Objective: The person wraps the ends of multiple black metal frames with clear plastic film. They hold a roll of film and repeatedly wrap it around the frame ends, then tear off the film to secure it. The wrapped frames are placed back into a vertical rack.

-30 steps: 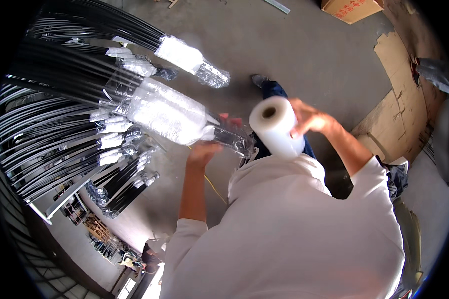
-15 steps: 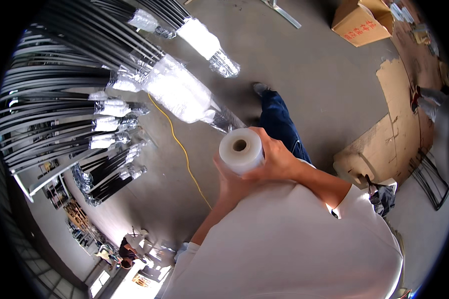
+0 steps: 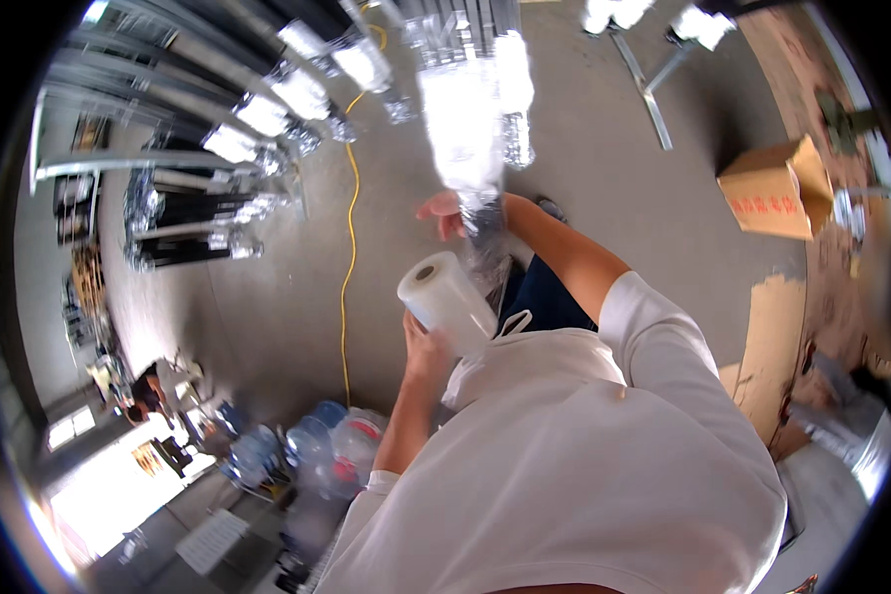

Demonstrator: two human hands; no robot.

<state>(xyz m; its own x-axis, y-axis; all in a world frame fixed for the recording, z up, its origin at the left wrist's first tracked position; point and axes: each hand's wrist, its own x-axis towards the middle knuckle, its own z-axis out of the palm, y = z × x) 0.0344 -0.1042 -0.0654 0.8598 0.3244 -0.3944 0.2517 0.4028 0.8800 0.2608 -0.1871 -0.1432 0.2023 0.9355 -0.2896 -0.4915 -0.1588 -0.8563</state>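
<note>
My left hand [image 3: 424,348] grips a white roll of clear stretch film [image 3: 445,299] from below, close to my chest. From the roll a band of film runs up to the wrapped end of a bundle of long metal bars [image 3: 470,119]. My right hand [image 3: 445,211] reaches forward and lies against that wrapped end, fingers partly spread; whether it grips the film I cannot tell. Part of the hand is hidden behind the film.
More bundles of metal bars with film-wrapped ends [image 3: 267,114] lie on racks at the upper left. A yellow cable [image 3: 347,277] runs across the grey concrete floor. Large water jugs [image 3: 319,450] stand at lower left, a cardboard box [image 3: 774,188] and flattened cardboard [image 3: 777,346] at right.
The view has swung, so the bundle now points up the middle. The roll went from my right hand to my left, and my right hand moved out to the wrapped bundle end.
</note>
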